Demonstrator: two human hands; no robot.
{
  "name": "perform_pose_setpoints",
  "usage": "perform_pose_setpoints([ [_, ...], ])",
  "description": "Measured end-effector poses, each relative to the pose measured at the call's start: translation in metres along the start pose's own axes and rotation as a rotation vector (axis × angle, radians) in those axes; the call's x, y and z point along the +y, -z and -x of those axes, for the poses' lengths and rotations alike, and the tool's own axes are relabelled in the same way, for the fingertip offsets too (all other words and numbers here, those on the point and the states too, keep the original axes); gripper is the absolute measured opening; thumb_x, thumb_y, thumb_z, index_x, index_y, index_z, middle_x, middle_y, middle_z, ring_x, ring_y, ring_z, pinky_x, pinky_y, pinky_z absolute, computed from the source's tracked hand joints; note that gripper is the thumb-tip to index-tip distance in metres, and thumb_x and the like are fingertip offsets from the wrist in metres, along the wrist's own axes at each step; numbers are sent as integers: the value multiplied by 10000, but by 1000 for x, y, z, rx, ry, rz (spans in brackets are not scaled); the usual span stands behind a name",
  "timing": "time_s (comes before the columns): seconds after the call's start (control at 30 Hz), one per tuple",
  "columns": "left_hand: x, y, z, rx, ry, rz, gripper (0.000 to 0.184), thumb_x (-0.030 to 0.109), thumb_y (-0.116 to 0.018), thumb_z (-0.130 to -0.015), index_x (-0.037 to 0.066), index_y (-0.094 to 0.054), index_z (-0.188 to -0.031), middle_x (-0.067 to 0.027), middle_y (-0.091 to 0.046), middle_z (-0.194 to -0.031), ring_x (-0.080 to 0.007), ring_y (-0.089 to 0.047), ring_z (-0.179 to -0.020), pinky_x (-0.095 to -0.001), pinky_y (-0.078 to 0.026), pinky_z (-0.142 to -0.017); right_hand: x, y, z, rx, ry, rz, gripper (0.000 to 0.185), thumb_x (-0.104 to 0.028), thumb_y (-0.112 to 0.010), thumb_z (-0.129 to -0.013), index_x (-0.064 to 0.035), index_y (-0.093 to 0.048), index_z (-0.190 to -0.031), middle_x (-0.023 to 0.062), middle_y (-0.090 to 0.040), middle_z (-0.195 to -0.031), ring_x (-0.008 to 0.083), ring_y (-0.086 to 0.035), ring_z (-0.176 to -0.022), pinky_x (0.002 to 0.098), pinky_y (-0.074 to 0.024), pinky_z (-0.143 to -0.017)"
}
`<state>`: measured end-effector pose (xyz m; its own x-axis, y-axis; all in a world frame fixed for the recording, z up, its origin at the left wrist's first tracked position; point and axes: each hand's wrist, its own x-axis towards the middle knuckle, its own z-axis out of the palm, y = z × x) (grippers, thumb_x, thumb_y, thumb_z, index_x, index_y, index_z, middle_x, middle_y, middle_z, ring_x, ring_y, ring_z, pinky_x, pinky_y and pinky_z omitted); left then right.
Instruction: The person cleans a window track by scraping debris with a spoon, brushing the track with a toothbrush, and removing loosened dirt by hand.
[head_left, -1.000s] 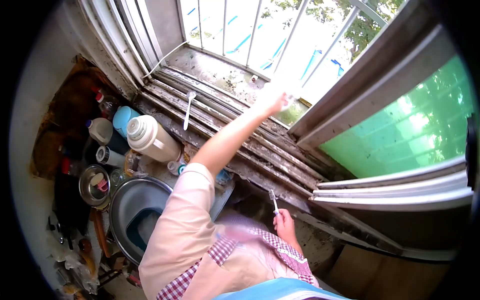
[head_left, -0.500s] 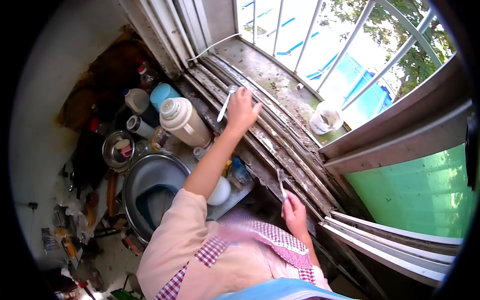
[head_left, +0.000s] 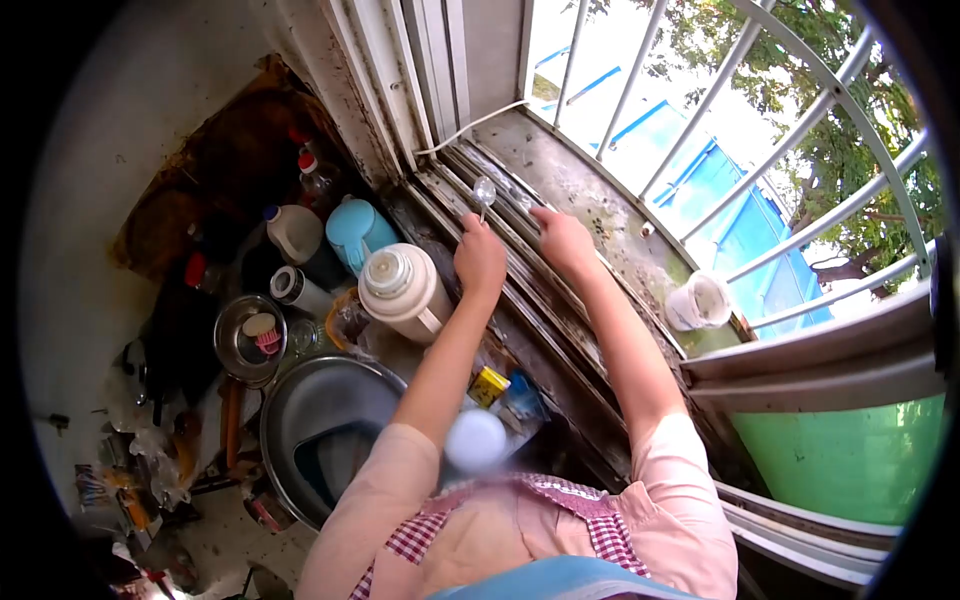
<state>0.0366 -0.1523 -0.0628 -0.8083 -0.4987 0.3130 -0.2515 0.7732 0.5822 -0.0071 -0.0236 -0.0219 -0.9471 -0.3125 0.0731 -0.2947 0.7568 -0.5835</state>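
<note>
My left hand (head_left: 480,258) is closed around the handle of a spoon (head_left: 484,190), whose shiny bowl points away over the window track. Beside it, my right hand (head_left: 566,245) is closed over the grooves of the dirty window track (head_left: 515,250). The toothbrush seen in that hand a moment ago is mostly hidden by the fingers now. Old grime and flaking paint line the grooves around both hands.
A beige thermos (head_left: 405,300), a blue jug (head_left: 358,232) and a large metal basin (head_left: 275,440) stand on the left. A white cup (head_left: 698,302) sits on the outer sill by the window bars (head_left: 690,130). A yellow box (head_left: 488,386) lies below my left arm.
My right hand has moved up and left from the lower track to beside my left hand. My left hand now grips the spoon by its handle, with the bowl pointing away. The view has shifted.
</note>
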Motion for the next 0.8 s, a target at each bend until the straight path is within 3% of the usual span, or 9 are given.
perform_pose_setpoints([
  [0.1, 7, 0, -12, 29, 136, 76, 133, 143, -417, -895, 50, -413, -990, -217, -617, -811, -401, -592, -759, -487, -458, -647, -13, -23, -52, -56, 57, 100, 308, -139, -449, -842, -139, -595, -1114, 190, -622, -932, 364, -589, -872, 412, -468, -765],
  [0.2, 4, -11, -10, 130, 76, 220, 165, 150, -412, -898, 40, -421, -1020, -213, -615, -847, -412, -584, -767, -489, -450, -653, -19, -39, -84, -59, 109, 124, 299, -142, -442, -844, -139, -595, -1100, 199, -622, -913, 370, -588, -864, 421, -466, -757],
  [0.23, 1, -11, -10, 179, 142, 409, 189, 134, -412, -896, 23, -427, -1048, -218, -602, -881, -420, -570, -787, -476, -438, -668, -16, -48, -94, -55, 101, 96, 291, -149, -440, -849, -139, -595, -1096, 202, -621, -912, 373, -586, -864, 423, -464, -755],
  [0.4, -12, -24, -8, 379, 70, 562, 195, 82, -424, -885, 10, -421, -1067, -231, -583, -900, -418, -563, -807, -444, -449, -668, -30, -49, -117, -62, 32, 7, 297, -174, -420, -880, -129, -562, -1137, 219, -614, -946, 373, -581, -909, 427, -451, -774],
  [0.47, -15, -30, -8, 428, 64, 583, 196, 72, -425, -884, -2, -418, -1065, -232, -575, -902, -419, -560, -804, -437, -451, -678, -24, -60, -137, -97, 120, -57, 381, -131, -430, -844, -175, -529, -1210, 209, -611, -997, 353, -584, -941, 411, -454, -806],
  [0.5, -13, -28, -8, 433, 92, 619, 182, 96, -422, -896, -23, -440, -1033, -212, -577, -889, -374, -575, -799, -411, -444, -686, -28, -65, -145, -110, 151, -49, 418, -109, -442, -820, -196, -522, -1222, 201, -613, -1004, 344, -589, -942, 406, -460, -810],
  [0.63, -12, -27, -7, 413, 110, 617, 185, 104, -432, -895, -18, -443, -1034, -200, -577, -895, -354, -585, -788, -389, -454, -676, -43, -81, -165, -135, 198, 175, 463, -90, -457, -800, -226, -511, -1240, 190, -616, -1013, 331, -599, -939, 404, -471, -818],
  [0.8, -10, -25, -7, 405, 94, 601, 181, 101, -421, -898, -13, -444, -1036, -194, -576, -878, -356, -580, -773, -391, -453, -671, -60, -83, -163, -166, 157, 291, 365, -133, -465, -819, -206, -573, -1159, 186, -622, -1001, 327, -605, -930, 407, -481, -811],
])
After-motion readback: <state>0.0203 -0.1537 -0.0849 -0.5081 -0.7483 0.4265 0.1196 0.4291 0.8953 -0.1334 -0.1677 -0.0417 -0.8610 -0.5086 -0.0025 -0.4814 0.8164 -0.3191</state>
